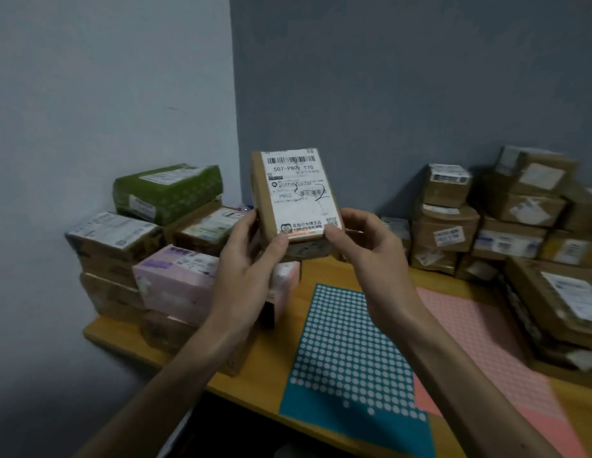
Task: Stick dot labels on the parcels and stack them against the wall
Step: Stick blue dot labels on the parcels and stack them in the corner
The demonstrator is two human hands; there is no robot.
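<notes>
A small brown cardboard parcel with a white shipping label facing me is held upright in the air above the table. My left hand grips its lower left side, and my right hand grips its lower right corner. A teal sheet of white dot labels lies flat on the wooden table below my hands. A pink dot sheet lies beside it on the right. No dot sticker is visible on the held parcel's front.
A stack of parcels stands at the left against the wall, with a green box on top and a pink box in front. Several brown parcels are piled at the right against the grey wall.
</notes>
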